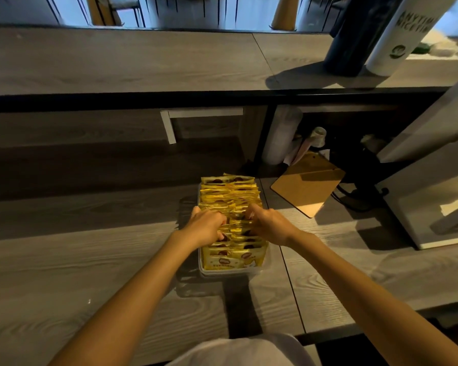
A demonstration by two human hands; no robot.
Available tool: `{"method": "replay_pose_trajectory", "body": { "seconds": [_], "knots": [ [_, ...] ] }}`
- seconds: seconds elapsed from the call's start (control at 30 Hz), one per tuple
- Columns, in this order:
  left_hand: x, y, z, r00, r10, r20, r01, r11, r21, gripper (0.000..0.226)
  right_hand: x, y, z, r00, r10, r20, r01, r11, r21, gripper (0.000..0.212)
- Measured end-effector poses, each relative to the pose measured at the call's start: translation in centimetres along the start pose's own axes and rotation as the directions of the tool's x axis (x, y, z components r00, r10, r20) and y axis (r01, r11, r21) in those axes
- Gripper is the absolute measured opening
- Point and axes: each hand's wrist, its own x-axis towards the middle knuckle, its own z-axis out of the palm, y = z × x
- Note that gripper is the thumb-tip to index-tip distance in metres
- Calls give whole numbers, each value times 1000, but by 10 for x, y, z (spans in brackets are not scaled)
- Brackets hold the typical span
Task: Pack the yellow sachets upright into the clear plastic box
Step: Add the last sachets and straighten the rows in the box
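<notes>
Box: we see the clear plastic box (230, 272) resting on the grey wood counter (90, 260), directly in front of us.
Contents: yellow sachets (229, 191) stand upright in it, packed from the near wall to the far wall, their tops above the rim.
Left hand: our left hand (205, 225) grips the middle of the row, fingers curled close together with the tips dug between packets.
Right hand: our right hand (269, 224) does likewise on the other side.
Beside the box: a brown clipboard (307, 186) lies near it, to the right.
</notes>
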Motion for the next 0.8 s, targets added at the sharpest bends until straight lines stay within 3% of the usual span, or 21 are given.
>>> {"method": "replay_pose_trajectory", "body": {
  "seconds": [0.13, 0.23, 0.33, 0.4, 0.5, 0.57, 0.63, 0.8],
  "knots": [
    [8, -7, -11, 993, 4, 121, 1, 999, -34, 34, 8, 0, -8, 996, 60, 66, -63, 997, 51, 36],
    [12, -7, -9, 994, -5, 112, 3, 1000, 18, 41, 10, -3, -7, 994, 82, 66, -84, 996, 31, 39],
    [14, -7, 0, 998, 16, 64, -20, 998, 66, 39, 9, -4, -4, 996, 82, 24, -82, 996, -22, 43],
    [12, -9, 1, 1000, 19, 8, -19, 1000, -11, 37, 9, -5, -6, 995, 96, -31, -98, 994, -45, 39],
    [8, -12, -3, 977, 2, -212, -34, 989, -146, 29, 9, -6, -14, 972, 95, -216, -108, 993, -47, 30],
    [8, -13, -4, 939, 25, -344, -46, 998, -52, 32, 11, -6, -18, 954, 26, -299, -69, 989, -133, 33],
    [12, -16, -3, 932, 50, -360, -46, 999, 20, 38, 14, -5, -19, 962, -34, -270, -16, 984, -180, 38],
    [16, -15, -9, 941, 43, -335, -61, 997, -44, 27, 23, -5, -23, 971, -49, -233, -11, 968, -251, 34]
  ]
}}
